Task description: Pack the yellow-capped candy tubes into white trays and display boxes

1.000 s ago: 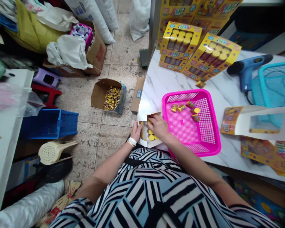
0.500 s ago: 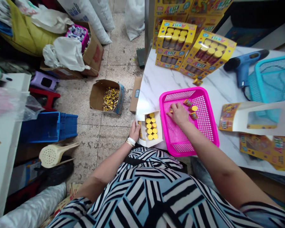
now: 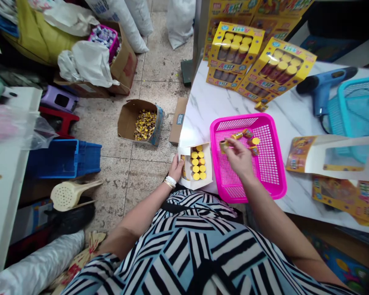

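Observation:
My left hand (image 3: 176,168) grips the outer side of an open box (image 3: 207,174), white inside, at the table's near left edge. Yellow-capped tubes (image 3: 198,162) stand in rows inside it. Over the pink basket (image 3: 214,172), my right hand (image 3: 237,155) pinches a small yellow-capped tube (image 3: 224,146) between thumb and fingers, its dark end showing. Several more small tubes (image 3: 254,141) lie on the basket floor just beyond that hand.
Packed yellow boxes (image 3: 236,30) stand at the table's back, with a blue heat gun (image 3: 318,88) and turquoise basket (image 3: 341,119) to the right. An open windowed box (image 3: 301,153) lies at right. On the floor stands a carton (image 3: 127,123) of small yellow pieces.
My right hand has lifted off the basket floor with a tube pinched in its fingers. My left hand keeps its hold on the box. The view has shifted slightly.

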